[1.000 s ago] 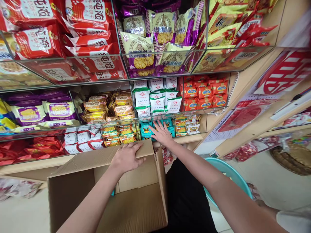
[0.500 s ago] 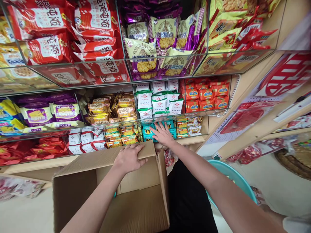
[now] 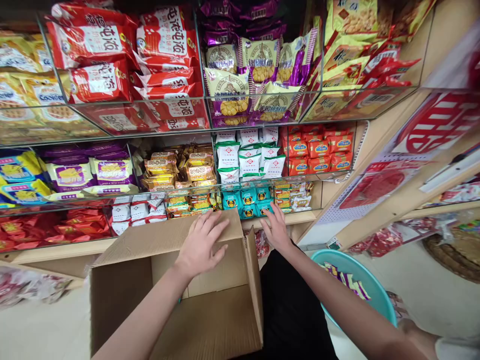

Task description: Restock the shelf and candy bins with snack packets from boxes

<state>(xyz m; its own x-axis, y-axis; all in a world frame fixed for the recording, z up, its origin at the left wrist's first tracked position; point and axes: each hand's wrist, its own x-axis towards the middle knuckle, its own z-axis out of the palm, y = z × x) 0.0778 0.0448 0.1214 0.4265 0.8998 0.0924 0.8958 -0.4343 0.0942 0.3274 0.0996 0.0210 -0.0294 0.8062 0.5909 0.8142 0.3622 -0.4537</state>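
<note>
An open cardboard box (image 3: 213, 320) stands tilted before me, its mouth facing me. Across its upper flap (image 3: 150, 240) lies my left hand (image 3: 202, 245), fingers spread and holding nothing. My right hand (image 3: 276, 231) is just in front of the lowest shelf, beside the box's right corner, with its fingers apart and nothing visible in them. Closest to its fingertips are small teal packets (image 3: 248, 202), stacked in a shelf compartment. Inside the box, a tiny bit of teal shows behind my left forearm; the rest there is hidden.
Above are white-and-green packets (image 3: 250, 162), orange-red packets (image 3: 318, 149) and purple biscuit bags (image 3: 228, 95) behind clear shelf fronts. A turquoise tub (image 3: 390, 307) holding several wrapped snacks sits on the floor at right. Small mixed packets (image 3: 292, 196) adjoin the teal ones.
My right hand has drawn back from the teal packets, down and to the right, uncovering them. My left hand stays on the flap. The view has shifted slightly, showing more of the tub's contents.
</note>
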